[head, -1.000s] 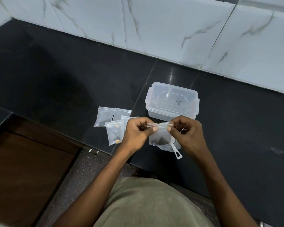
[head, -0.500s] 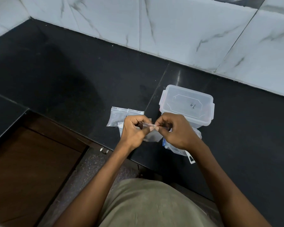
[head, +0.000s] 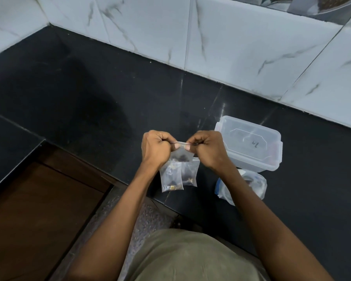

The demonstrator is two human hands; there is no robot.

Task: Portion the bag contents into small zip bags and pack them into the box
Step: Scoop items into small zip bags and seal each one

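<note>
Head view. Left hand (head: 156, 148) and right hand (head: 206, 148), each pinched on the top strip of one small zip bag (head: 180, 155), held above the black counter (head: 89, 102); hands now closer together than a second ago. Two filled bags (head: 177, 175) lie below. Lidded box (head: 249, 144) right of the hands. Large bag (head: 255, 186) in front of the box.

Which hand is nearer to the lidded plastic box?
Right. The right hand sits just left of the plastic box, nearly against its near-left corner. The left hand is farther left, pinching the other end of the small zip bag held between them.
</note>
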